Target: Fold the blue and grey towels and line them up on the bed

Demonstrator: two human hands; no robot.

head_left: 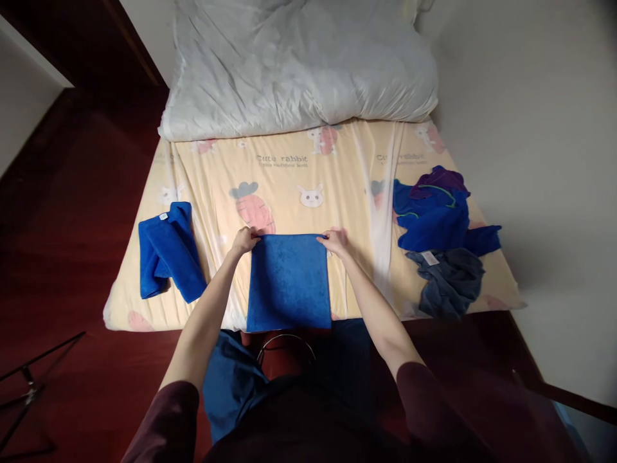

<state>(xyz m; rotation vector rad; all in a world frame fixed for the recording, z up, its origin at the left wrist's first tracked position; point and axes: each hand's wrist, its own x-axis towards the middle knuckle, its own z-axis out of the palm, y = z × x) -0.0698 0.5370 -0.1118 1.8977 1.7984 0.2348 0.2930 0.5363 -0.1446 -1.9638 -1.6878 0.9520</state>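
At the near edge of the bed [347, 180], a blue cloth [289, 283] spreads from the left hand [245, 240], pinching its far left corner, to the right hand [335, 242], pinching its far right corner.

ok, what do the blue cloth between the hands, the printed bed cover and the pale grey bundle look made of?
Blue cloth: likely microfibre or short terry, matte; mottled, fuzzy-looking nap.
Printed bed cover: thin fabric, cotton or polyester unclear; loose wrinkles cross the print.
Pale grey bundle: probably thin synthetic fabric, possibly plastic film; slight sheen, fine puckers.
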